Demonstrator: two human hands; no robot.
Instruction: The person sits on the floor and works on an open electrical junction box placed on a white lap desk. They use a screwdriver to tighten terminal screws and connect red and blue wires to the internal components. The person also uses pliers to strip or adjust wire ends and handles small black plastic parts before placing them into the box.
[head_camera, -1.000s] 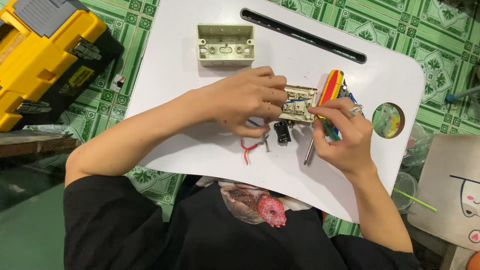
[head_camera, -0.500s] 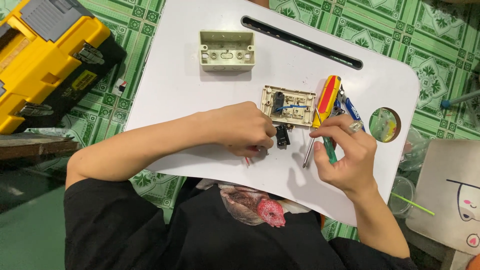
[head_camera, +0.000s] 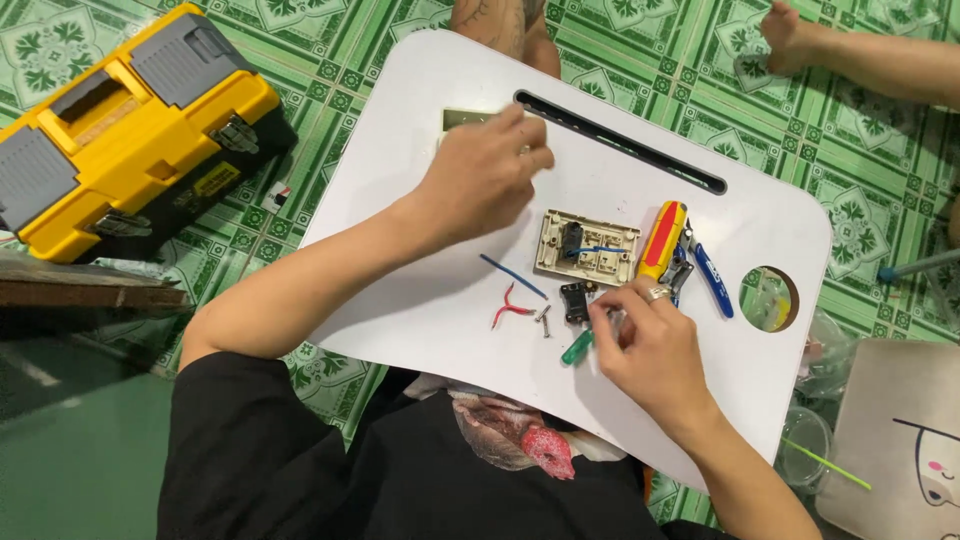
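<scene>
White plastic lap desk (head_camera: 420, 200) on green patterned floor | left hand (head_camera: 487, 175) curled over beige plastic wall box (head_camera: 462, 120) | right hand (head_camera: 652, 345) pinching green-handled screwdriver (head_camera: 578, 347) beside beige switch plate (head_camera: 588, 247)

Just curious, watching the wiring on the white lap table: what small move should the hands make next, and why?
Probably draw the wall box under the left hand toward the switch plate. The right hand already grips the green screwdriver beside the plate.

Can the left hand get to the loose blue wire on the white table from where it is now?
Probably yes: the left hand is up over the beige box, and the blue wire lies on bare white table just below it, uncovered.
</scene>
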